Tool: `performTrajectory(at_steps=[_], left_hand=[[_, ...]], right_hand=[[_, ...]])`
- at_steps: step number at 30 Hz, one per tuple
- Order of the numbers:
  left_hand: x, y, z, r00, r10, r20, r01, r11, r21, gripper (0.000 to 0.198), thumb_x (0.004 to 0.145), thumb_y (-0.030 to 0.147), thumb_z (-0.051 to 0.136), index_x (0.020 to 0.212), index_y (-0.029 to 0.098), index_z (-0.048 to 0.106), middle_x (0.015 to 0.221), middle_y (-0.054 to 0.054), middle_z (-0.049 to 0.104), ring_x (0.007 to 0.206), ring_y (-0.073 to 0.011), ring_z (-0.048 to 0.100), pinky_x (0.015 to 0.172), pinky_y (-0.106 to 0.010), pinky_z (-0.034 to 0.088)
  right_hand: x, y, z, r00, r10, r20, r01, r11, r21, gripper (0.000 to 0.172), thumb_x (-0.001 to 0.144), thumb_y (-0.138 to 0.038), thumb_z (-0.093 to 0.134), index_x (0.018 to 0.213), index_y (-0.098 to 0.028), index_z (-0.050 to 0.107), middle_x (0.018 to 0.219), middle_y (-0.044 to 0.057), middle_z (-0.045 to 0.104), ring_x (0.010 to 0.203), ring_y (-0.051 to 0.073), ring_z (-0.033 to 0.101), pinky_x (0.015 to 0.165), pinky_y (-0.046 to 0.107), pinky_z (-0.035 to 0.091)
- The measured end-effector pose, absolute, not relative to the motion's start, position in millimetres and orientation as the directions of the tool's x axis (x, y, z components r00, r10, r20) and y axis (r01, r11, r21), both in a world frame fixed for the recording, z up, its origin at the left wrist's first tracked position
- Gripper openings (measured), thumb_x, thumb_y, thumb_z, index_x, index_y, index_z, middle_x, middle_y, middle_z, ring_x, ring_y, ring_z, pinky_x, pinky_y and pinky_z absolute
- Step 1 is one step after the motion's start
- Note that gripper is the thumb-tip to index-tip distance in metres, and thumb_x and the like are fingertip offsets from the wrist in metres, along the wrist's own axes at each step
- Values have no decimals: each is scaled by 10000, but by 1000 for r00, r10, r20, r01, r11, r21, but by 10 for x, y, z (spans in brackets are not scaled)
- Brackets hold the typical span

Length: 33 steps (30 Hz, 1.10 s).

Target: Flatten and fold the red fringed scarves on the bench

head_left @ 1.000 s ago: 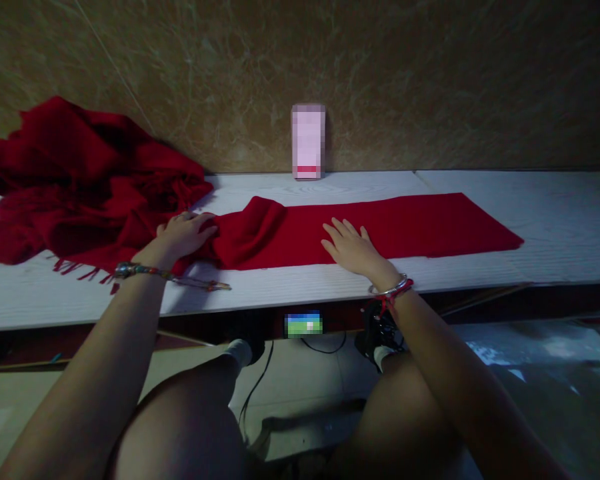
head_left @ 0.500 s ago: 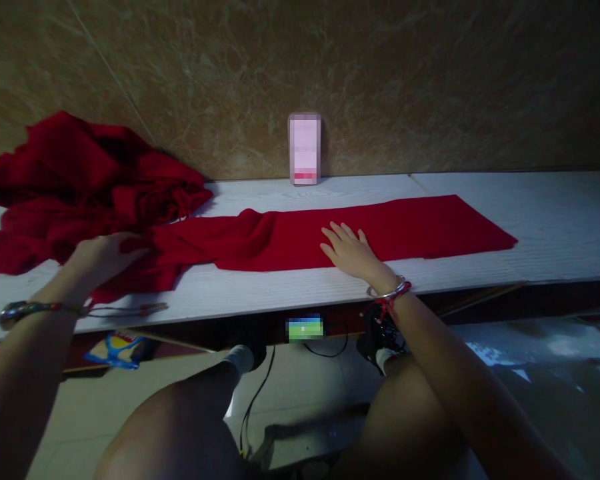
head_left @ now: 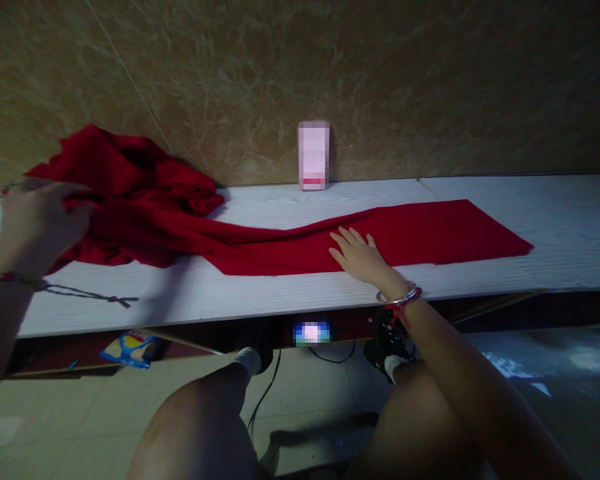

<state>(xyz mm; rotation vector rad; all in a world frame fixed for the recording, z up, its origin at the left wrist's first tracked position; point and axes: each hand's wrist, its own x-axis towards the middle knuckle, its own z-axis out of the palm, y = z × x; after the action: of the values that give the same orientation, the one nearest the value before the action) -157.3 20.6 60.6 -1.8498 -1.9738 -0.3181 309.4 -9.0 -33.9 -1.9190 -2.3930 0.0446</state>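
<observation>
1. Red cloth (head_left: pixel 430 230) lies lengthwise on the counter (head_left: pixel 270 293): a flat strip from middle to right, a loose heap at the left, its far side up against the wall (head_left: pixel 405 80).
2. Your left hand (head_left: pixel 45 217) is at the heap, thumb and fingers curled in, apparently pinching a fold. Some fingertips are hard to make out.
3. Your right hand (head_left: pixel 359 257) rests palm down on the strip, fingers spread wide, gripping nothing.
4. Feel, judged by eye: light, soft, limp. No stiffness to work with; it will drape and crease rather than hold a shape. Little risk of breakage.
5. Long creases run from the heap to just left of your right hand; the strip right of it lies smooth. A pull at the left probably travels along the cloth, so a flat palm makes a good anchor.
6. Surface looks smooth; expect some sliding if the cloth goes unpinned.
7. Best holds: near and far edges of the strip, or the corners at its slanted right end. In the heap, pinch an edge you can see; a deep grab may catch several layers.
8. Blurred phone-like object (head_left: pixel 313 155) leans on the wall beyond the strip, apart from the cloth.
</observation>
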Motion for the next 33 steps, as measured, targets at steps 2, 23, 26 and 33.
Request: performTrajectory(at_steps=[2,23,26,33], left_hand=[[-1505,175,520,-71,908,413,986,126,-107,611,786,376,307,1256,34,496,1313,-190,488,1219,-283,453,1017,-409,349],[295,-189,-25,508,856,-95,810,-512,-287,485,840,78,303,1243,158,559,1144,-154,612,993,-246,620,816,-351,504],[370,-162,-6,472,879,-67,824,-467,-320,474,836,66,296,1206,170,572,1106,-146,623,939,-246,634,727,-333,518],[439,-194,27,329,944,30,908,-307,-286,326,836,194,400,1081,139,607,1064,-149,609,937,-278,623,642,-325,517]], right_hand=[[3099,-86,-349,-219,975,44,972,221,-78,517,942,-378,293,1411,-178,381,1509,102,304,1377,307,263,1074,575,247],[2943,-248,-300,-721,644,257,648,758,-81,272,875,-108,490,1084,-136,663,1110,97,677,1038,179,598,918,341,482],[2955,-264,-291,-708,661,247,670,740,-60,352,847,-31,469,1127,-158,639,1121,79,672,1030,171,598,893,330,494],[2928,-284,-317,-661,688,301,712,701,-37,489,836,25,374,1260,-146,549,1140,89,652,1035,179,572,867,327,476]])
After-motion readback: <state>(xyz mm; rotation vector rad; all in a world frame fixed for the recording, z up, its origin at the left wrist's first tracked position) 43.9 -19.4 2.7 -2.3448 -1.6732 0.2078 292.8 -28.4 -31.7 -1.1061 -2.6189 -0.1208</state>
